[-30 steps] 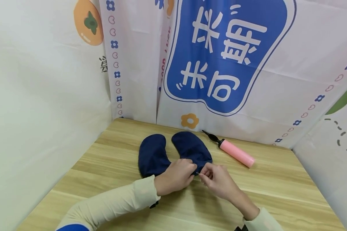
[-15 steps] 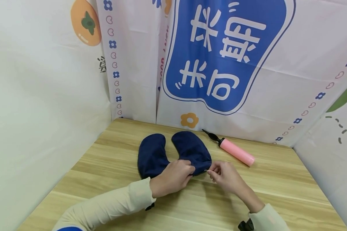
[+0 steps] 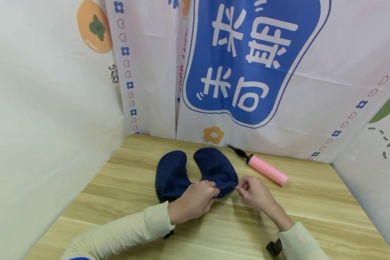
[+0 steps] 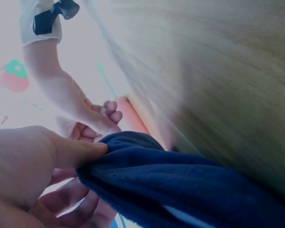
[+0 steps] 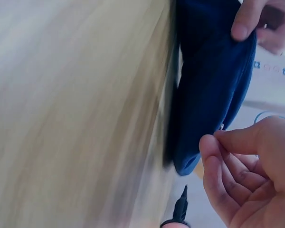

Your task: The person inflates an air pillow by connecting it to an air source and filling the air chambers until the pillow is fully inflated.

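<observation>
A navy U-shaped neck pillow [image 3: 216, 167] lies on the table with its two ends toward the back wall. My left hand [image 3: 195, 200] grips its near edge by the middle of the curve; in the left wrist view the thumb presses the navy cloth [image 4: 147, 166] against the fingers. At the pillow's right outer edge, my right hand [image 3: 255, 193] pinches a small metal zipper pull [image 5: 222, 127] between thumb and forefinger. Most of the pull is hidden by the fingertips.
A pink hand pump [image 3: 268, 169] with a black nozzle lies behind and to the right of the pillow. White printed sheets [image 3: 152, 72] stand around the back and sides of the wood-grain table [image 3: 117, 195].
My right hand has moved right and a little farther back along the pillow's edge with the zipper pull. The left hand keeps its grip in nearly the same place.
</observation>
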Demonstrator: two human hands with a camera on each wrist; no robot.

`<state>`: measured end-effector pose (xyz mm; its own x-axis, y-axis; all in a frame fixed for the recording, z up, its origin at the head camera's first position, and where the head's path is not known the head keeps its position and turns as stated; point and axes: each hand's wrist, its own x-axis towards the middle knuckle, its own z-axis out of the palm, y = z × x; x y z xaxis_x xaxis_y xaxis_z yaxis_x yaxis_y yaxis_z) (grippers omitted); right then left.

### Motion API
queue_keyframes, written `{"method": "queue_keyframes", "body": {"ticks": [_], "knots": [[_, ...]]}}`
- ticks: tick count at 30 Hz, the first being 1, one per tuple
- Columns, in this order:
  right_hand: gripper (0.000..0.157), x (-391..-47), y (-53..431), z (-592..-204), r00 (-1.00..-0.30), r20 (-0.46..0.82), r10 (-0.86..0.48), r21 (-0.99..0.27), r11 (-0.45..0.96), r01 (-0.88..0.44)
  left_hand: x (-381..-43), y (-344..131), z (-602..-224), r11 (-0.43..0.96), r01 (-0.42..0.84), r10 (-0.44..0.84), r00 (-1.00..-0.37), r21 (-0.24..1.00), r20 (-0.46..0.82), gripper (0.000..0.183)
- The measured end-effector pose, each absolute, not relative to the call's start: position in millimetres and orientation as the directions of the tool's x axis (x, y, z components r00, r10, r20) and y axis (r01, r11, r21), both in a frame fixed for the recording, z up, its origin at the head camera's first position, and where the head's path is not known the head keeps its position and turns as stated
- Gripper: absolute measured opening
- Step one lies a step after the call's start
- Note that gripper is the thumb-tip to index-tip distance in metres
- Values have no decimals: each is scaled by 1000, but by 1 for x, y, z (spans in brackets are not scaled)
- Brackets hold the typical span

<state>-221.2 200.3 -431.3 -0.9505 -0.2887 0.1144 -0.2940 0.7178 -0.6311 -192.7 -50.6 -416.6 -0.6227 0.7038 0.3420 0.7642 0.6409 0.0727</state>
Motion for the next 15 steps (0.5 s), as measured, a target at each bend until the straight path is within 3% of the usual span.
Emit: {"method": "queue_keyframes", "body": {"ticks": [9, 15], "knots": [[13, -231, 205, -440, -962, 127, -241, -596, 757, -269, -191, -50, -419, 622, 783, 732, -584, 7, 351, 11], [17, -234, 201, -443, -936, 155, -315, -526, 776, -348, -191, -49, -420, 639, 768, 734, -624, 38, 269, 11]]}}
